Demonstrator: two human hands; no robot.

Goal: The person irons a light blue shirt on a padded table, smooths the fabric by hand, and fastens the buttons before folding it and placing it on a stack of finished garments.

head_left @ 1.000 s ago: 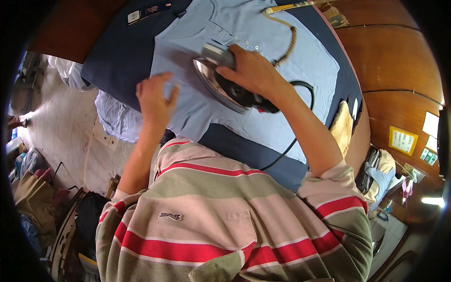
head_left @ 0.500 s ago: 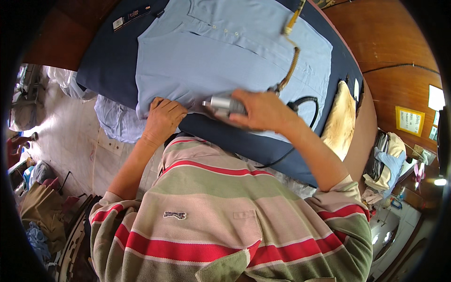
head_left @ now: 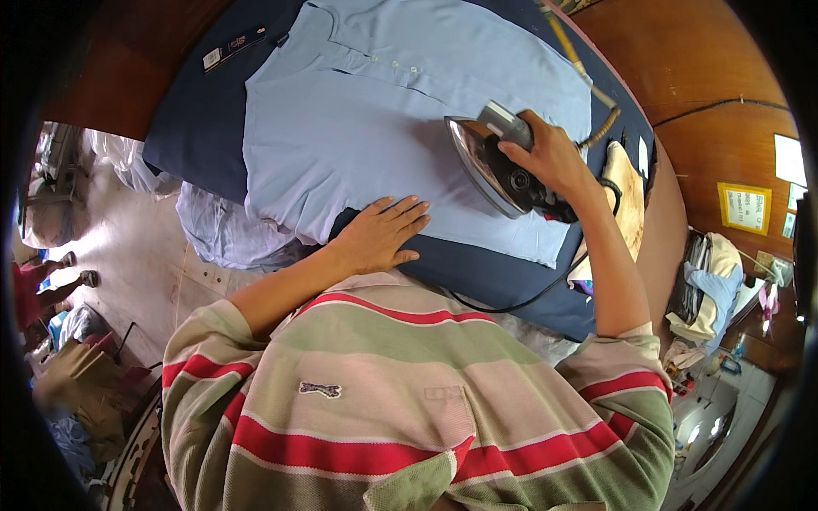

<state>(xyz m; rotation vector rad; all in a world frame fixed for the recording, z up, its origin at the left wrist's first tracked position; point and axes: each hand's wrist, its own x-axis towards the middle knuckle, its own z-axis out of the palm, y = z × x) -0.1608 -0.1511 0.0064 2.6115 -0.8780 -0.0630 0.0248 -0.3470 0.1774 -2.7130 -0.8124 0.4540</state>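
Note:
A light blue shirt lies spread over a dark navy ironing surface, its buttoned placket toward the far side. My right hand is wrapped round the handle of a steam iron. The iron's side and shiny soleplate edge show over the right part of the shirt; whether the plate touches the cloth I cannot tell. Fingers stretched, my left hand lies flat at the shirt's near edge, beside a dark gap where the navy surface shows. From the iron a black cord loops toward me.
A scorched cream cloth lies at the right edge. A wrapped hose comes down to the iron from above. Pale blue cloth hangs off the left side. A tag lies far left. A person's legs show at far left.
The iron has moved right and away from me, from beside my left hand, and is turned differently. My left hand has shifted right and flattened out from its curled grip on the hem.

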